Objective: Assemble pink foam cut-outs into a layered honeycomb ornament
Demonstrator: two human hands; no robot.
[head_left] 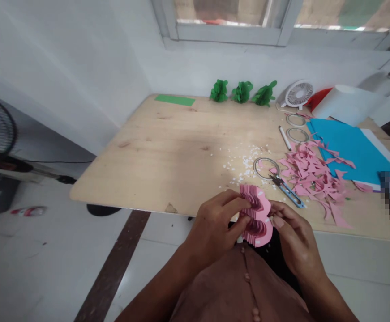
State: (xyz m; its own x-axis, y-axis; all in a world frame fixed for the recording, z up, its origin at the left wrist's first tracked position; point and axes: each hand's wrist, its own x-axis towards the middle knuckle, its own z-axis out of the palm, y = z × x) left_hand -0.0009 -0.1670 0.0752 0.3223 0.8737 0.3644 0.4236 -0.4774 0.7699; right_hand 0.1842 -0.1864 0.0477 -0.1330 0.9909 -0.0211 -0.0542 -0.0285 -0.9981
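Head view: a pink paper stack (261,214) is held at the table's (141,156) near edge, pinched between the left hand's (215,219) thumb and fingers. Its right side is met by the right hand (297,241), whose grip cannot be told. Scissors (291,195) are left beside pink scraps (310,172).

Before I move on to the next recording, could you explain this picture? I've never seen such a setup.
There is no machine: a camera on the person's head looks forward and down at their own bare hands. The left hand holds a layered pink paper stack; the right hand's fingertips are at its edge. On the wooden table lie pink scraps, snips, a pen, white bits and blue sheets. Along the back stand three green paper shapes and a small white fan.
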